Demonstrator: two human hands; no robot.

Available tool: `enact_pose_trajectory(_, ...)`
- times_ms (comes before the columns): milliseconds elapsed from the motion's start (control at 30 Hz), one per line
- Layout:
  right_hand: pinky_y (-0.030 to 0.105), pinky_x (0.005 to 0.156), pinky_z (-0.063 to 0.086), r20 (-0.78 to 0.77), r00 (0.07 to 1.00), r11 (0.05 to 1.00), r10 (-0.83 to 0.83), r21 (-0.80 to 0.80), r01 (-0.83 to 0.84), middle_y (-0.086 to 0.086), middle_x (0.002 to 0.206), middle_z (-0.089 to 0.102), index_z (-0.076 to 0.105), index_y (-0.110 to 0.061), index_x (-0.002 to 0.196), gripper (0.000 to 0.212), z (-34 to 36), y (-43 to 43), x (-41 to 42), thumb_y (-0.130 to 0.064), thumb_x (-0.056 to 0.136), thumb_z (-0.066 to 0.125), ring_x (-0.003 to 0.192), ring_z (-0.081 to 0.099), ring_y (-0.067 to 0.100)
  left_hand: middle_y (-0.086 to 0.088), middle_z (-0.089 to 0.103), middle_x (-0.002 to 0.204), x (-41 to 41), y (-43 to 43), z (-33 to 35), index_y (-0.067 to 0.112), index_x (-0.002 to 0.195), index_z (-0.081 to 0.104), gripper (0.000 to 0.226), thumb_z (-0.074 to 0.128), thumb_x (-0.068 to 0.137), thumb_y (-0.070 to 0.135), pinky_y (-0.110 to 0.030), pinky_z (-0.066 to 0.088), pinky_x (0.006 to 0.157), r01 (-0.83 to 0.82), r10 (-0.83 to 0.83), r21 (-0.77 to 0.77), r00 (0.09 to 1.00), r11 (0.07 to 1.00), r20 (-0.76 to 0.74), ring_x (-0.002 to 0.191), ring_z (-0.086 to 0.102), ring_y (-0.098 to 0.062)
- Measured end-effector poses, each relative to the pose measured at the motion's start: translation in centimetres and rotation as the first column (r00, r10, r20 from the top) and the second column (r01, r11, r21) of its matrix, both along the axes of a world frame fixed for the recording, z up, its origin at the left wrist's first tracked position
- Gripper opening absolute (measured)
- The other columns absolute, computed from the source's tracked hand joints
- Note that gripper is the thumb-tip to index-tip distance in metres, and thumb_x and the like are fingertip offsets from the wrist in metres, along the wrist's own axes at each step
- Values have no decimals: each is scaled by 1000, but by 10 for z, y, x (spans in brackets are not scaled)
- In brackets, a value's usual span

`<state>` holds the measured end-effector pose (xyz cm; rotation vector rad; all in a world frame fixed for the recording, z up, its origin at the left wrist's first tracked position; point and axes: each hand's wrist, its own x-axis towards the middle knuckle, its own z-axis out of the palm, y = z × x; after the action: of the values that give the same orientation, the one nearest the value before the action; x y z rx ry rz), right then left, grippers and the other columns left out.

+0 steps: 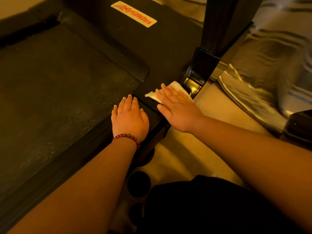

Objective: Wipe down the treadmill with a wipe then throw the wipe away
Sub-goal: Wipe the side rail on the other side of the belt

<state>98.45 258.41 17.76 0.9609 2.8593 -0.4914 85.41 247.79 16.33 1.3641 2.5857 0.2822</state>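
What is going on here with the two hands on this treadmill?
A person is wiping a Life Fitness treadmill. The right hand lies flat on a white wipe and presses it on the side rail, beside the base of the upright post. The left hand, with a red bead bracelet at the wrist, rests flat on the same rail, nearer the belt. The wipe is not yet thrown away.

White wipe (pixel 175 89); black treadmill (pixel 70 85); dark-red bead bracelet (pixel 125 137).
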Motion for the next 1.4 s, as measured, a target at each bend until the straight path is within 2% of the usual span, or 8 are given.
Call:
enact_pose_trajectory(167, 34, 119, -5, 79, 995, 994, -65, 92, 58, 0, 163, -6, -1, -27, 155, 55, 7, 28, -9, -45, 104, 11, 149, -8, 14, -1, 13, 161, 0, -1, 1, 18, 152, 21, 52, 26, 103, 33, -40, 2, 119, 2, -2, 0, 1000, 1000, 1, 148, 7, -17)
enact_pose_trajectory(367, 35, 118, -6, 99, 993, 998, 56, -1, -56, -1, 162, -9, 2, -35, 154, 52, 6, 7, -44, -45, 104, 9, 148, -11, 17, -2, 15, 161, 0, -2, -1, 16, 152, 22, 53, 26, 102, 33, -41, 5, 120, -6, 6, 4, 1000, 1000, -12, 148, 9, -17)
enact_pose_trajectory(567, 40, 119, -7, 151, 987, 998, -59, 4, 59, 0, 162, -13, -1, -36, 153, 51, 10, 22, -64, -45, 103, 5, 148, -13, 20, -2, 16, 161, 1, -3, 0, 17, 152, 23, 53, 27, 102, 33, -40, 6, 120, -13, 13, 3, 1000, 1000, -15, 148, 10, -18)
enact_pose_trajectory(700, 36, 117, -6, 161, 981, 994, 109, -33, -105, -3, 162, -10, 2, -37, 153, 49, 14, 18, -54, -41, 105, 9, 148, -12, 17, -3, 17, 160, 2, -5, 1, 16, 152, 24, 55, 29, 100, 34, -40, 7, 119, -35, 35, 14, 999, 999, -6, 148, 11, -20)
enact_pose_trajectory(900, 38, 119, -4, 173, 984, 998, 45, 39, -52, 0, 162, -11, 0, -36, 153, 50, 9, 22, -60, -38, 106, 13, 148, -11, 20, -5, 16, 161, 3, -5, 1, 15, 152, 24, 55, 29, 100, 34, -44, 3, 119, -100, 101, 5, 995, 995, -24, 149, 5, -21)
enact_pose_trajectory(1033, 36, 118, -5, 183, 965, 982, 189, -6, -191, -3, 162, -10, 3, -36, 153, 49, 13, 20, -51, -38, 106, 14, 148, -10, 17, -6, 19, 159, 4, -7, 1, 14, 151, 25, 56, 31, 99, 33, -43, 4, 119, -117, 117, 17, 993, 993, -18, 148, 10, -22)
enact_pose_trajectory(1200, 37, 118, -4, 177, 983, 997, 47, 47, -56, 1, 162, -10, 1, -32, 154, 51, 13, 18, -61, -36, 106, 15, 149, -10, 19, -6, 13, 161, -2, -8, 1, 13, 153, 16, 58, 29, 100, 32, -40, 5, 120, -44, 44, -18, 999, 999, 3, 148, 8, -21)
enact_pose_trajectory(1400, 36, 120, -5, 190, 960, 976, 207, 32, -216, -4, 162, -9, 0, -33, 154, 52, 14, 14, -51, -42, 105, 16, 148, -11, 16, 2, -6, 162, -27, -37, 0, 21, 154, 0, 60, 19, 102, 44, -36, -1, 119, 132, -136, -144, 990, 981, -20, 148, -5, -16)
